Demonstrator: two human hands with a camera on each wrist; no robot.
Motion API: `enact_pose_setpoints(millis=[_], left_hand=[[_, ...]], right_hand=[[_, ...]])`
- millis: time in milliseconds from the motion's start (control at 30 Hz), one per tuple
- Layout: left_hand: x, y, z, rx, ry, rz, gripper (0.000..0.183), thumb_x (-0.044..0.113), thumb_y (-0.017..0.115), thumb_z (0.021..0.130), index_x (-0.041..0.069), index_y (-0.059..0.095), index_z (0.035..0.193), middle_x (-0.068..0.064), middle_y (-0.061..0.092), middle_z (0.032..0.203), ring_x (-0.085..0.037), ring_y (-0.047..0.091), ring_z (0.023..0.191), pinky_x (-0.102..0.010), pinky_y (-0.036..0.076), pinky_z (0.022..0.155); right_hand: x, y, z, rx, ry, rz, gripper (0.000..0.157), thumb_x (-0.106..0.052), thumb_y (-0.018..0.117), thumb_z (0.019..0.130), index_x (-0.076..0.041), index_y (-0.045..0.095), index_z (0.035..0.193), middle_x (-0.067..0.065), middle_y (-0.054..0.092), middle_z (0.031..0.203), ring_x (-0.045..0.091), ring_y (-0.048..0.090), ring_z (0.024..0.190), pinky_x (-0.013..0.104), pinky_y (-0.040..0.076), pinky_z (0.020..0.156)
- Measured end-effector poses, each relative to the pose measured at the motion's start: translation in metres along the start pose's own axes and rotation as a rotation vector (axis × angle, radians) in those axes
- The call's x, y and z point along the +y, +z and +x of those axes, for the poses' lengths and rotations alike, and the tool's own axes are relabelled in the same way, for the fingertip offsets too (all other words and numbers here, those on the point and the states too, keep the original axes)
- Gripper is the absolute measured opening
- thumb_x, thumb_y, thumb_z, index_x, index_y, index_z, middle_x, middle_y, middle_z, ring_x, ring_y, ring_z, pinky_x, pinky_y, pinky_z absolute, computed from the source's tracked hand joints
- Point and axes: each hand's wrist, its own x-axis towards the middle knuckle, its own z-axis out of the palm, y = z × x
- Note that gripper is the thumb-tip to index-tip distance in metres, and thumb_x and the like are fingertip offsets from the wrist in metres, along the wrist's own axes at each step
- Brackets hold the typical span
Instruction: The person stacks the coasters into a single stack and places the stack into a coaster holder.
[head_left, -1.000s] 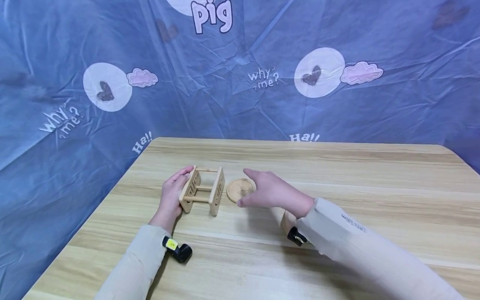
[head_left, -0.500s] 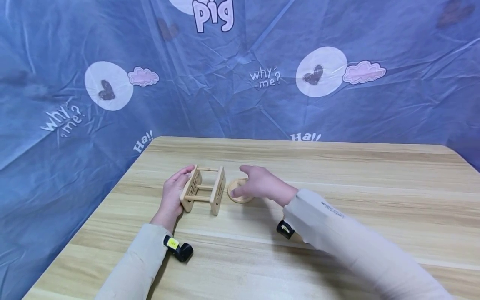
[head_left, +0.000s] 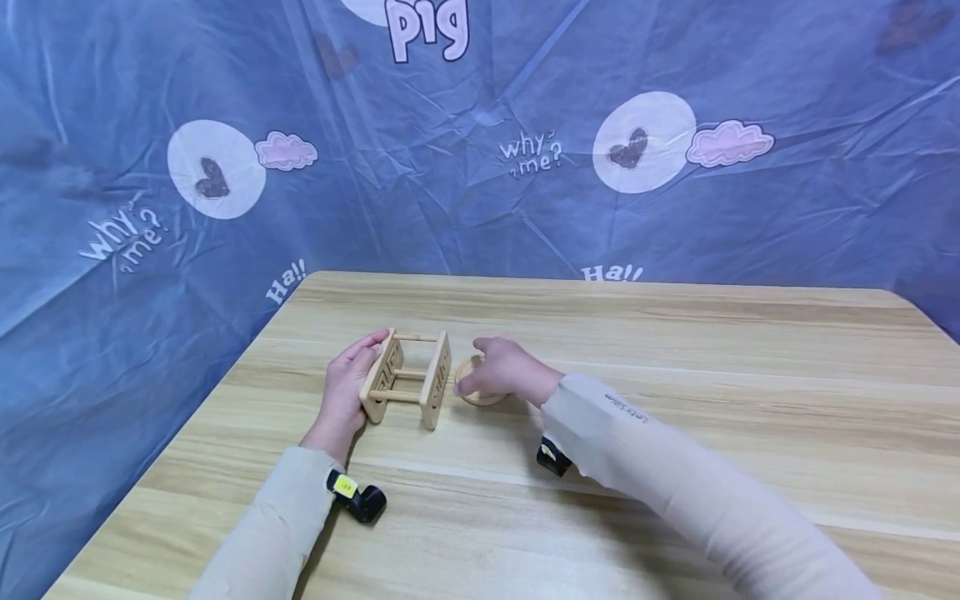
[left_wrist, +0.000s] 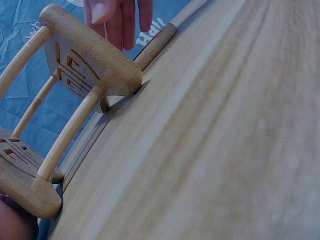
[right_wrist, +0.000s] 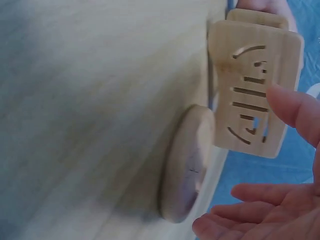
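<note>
A wooden coaster rack (head_left: 436,382), two slotted end panels joined by round rods, stands on the table left of centre in the head view. My left hand (head_left: 347,389) grips its left panel from the outer side. To the right of the rack lies a round wooden coaster (head_left: 467,367), partly covered by my right hand (head_left: 504,369). The right wrist view has this coaster (right_wrist: 186,167) flat on the tabletop, between thumb and fingers held apart and extended. No contact shows there between the hand and the coaster.
The wood-grain table (head_left: 675,350) reaches back to a blue printed cloth (head_left: 480,208). Black wrist cameras sit on both sleeves, the left camera (head_left: 360,500) close above the tabletop. My right forearm (head_left: 675,467) covers part of the table's right side.
My right hand has moved left and lower over the coaster. Its forearm now hides another round wooden piece seen earlier. The left hand and the rack stay put.
</note>
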Motion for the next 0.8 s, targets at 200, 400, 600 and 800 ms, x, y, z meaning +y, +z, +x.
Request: enact_pose_setpoints(millis=[200,400,600,800], left_hand=[[-0.001,-0.001,0.001,-0.005,-0.004,0.002,0.036,0.012,0.051,0.090,0.002,0.057,0.124,-0.005,0.053,0.133,-0.013,0.052,0.114,-0.019,0.046,0.092],[-0.001,0.000,0.000,-0.004,0.001,0.004,0.037,0.012,0.052,0.090,0.002,0.056,0.125,-0.005,0.053,0.133,-0.015,0.052,0.116,-0.020,0.046,0.093],[-0.002,0.000,0.001,-0.005,0.001,0.008,0.037,0.012,0.051,0.090,0.001,0.056,0.125,-0.005,0.053,0.133,-0.015,0.051,0.117,-0.022,0.045,0.095],[-0.001,-0.001,0.002,-0.020,0.011,0.022,0.037,0.012,0.050,0.091,0.001,0.055,0.126,-0.007,0.052,0.134,-0.016,0.049,0.119,-0.022,0.045,0.095]], right_hand=[[0.005,0.007,0.008,0.005,0.009,-0.075,0.092,-0.023,0.080,0.070,-0.006,0.028,0.145,0.015,0.037,0.144,0.030,0.033,0.133,0.043,0.027,0.111],[0.006,0.009,0.014,0.017,-0.010,-0.178,0.095,-0.026,0.081,0.069,-0.004,0.028,0.144,0.013,0.039,0.143,0.030,0.033,0.133,0.041,0.026,0.112],[0.009,0.011,0.017,-0.015,0.008,-0.167,0.094,-0.020,0.081,0.069,-0.003,0.027,0.144,0.013,0.035,0.146,0.030,0.028,0.135,0.040,0.024,0.113],[0.010,0.012,0.019,-0.009,0.001,-0.160,0.095,-0.011,0.083,0.064,-0.002,0.030,0.143,0.014,0.034,0.146,0.031,0.031,0.134,0.040,0.027,0.112]])
